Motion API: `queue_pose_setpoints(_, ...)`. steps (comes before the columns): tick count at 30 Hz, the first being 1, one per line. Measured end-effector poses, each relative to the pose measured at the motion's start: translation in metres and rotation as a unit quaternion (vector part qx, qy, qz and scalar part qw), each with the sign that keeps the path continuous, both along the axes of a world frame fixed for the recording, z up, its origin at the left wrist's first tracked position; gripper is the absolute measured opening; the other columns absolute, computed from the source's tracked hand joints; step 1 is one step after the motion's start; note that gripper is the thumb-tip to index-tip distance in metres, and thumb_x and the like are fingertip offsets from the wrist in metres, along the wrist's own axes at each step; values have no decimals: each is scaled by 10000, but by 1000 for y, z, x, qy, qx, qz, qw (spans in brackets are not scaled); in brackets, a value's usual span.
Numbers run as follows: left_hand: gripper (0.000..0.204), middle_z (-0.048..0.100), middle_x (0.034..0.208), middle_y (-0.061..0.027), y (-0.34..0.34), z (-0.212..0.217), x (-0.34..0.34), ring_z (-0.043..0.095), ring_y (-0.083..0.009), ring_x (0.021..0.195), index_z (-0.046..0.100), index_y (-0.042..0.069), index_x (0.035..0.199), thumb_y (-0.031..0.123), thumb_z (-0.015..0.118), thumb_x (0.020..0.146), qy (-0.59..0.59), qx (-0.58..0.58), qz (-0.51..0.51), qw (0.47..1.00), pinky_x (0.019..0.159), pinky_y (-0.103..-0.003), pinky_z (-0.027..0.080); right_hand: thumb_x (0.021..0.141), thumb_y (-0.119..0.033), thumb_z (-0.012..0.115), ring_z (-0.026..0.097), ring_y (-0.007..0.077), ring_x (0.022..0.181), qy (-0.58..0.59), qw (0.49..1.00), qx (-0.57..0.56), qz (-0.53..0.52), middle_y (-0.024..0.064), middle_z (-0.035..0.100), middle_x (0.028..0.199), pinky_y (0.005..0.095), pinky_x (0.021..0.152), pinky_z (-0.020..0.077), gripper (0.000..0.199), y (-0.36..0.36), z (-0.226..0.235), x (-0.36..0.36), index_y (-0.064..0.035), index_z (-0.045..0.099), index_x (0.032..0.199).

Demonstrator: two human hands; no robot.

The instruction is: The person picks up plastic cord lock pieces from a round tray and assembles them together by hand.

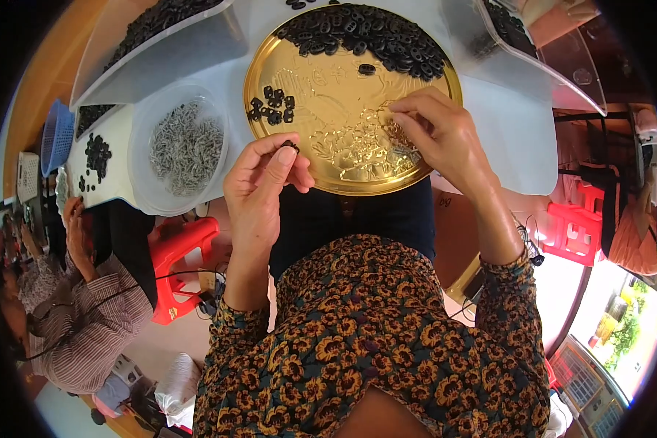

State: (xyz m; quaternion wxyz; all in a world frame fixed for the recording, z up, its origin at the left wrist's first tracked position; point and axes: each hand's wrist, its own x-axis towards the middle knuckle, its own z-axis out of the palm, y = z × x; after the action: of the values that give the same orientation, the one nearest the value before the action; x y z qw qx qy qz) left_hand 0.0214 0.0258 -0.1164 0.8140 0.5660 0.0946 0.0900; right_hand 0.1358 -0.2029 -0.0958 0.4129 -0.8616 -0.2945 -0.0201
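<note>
My left hand [259,175] pinches a small black piece [290,145] between thumb and fingertips, just over the near left rim of a round gold tray [321,87]. Above the tray's right half, my right hand [442,135] has its thumb and forefinger brought together; what lies between them is too small to make out. Below those fingertips spreads a loose heap of small shiny metal pieces [361,151]. Black oval pieces with holes [365,36] are piled along the tray's far edge. A small cluster of black pieces [272,106] sits at its left.
A round clear tub [186,150] of small silvery metal parts stands left of the tray. Clear bins with black pieces flank it, at the far left [160,55] and far right [547,51]. At left, a co-worker in a striped shirt [95,325] sits near a red stool [182,266].
</note>
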Motion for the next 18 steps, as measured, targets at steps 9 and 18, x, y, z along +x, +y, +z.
queue_pose_setpoints(9, 202, 672, 890, -144, 6, -1, -10, 622, -154, 699, 592, -44, 1096, 91, 552, 950, -1, 27, -1, 1000, 643, -260, 505, 839, -161, 633, 624, 307, 761, -83, 984, -142, 66, 74, 608, 857, 397, 666, 507, 92, 17, -1, 11, -83, 660, 879)
queue_pose_setpoints(18, 196, 674, 892, -135, 7, -3, -14, 617, -145, 708, 592, -40, 1084, 96, 561, 947, 13, 32, -7, 999, 658, -257, 501, 834, -175, 634, 626, 300, 742, -97, 981, -142, 86, 68, 595, 843, 387, 654, 510, 98, 23, -2, 8, -87, 658, 868)
